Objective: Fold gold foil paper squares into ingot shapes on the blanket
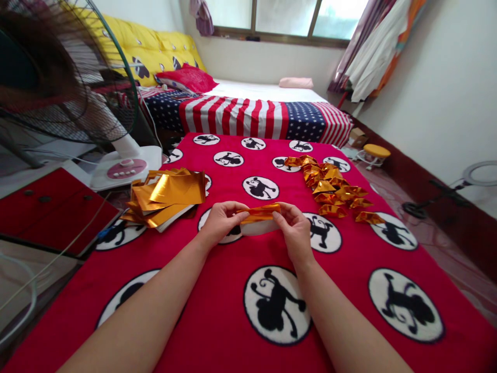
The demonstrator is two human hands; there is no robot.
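A sheet of gold foil paper (261, 213), partly folded or rolled lengthwise with a pale strip below, is held level over the red cloth. My left hand (221, 221) pinches its left end between thumb and fingers. At the opposite end, my right hand (294, 228) grips it the same way. To the left lies a loose stack of flat gold foil sheets (176, 189), some with pale undersides. Several folded gold paper ingots (328, 184) sit in a cluster at the right, one of them (368, 217) nearest the cloth's right side.
The red cloth (217, 326) with black-and-white monkey circles covers the work surface. A fan (128, 155) stands close on the left beside a dark red panel (54, 212). Behind is a bed (248, 116); a yellow stool (376, 150) and ring-light stand (438, 194) are at right.
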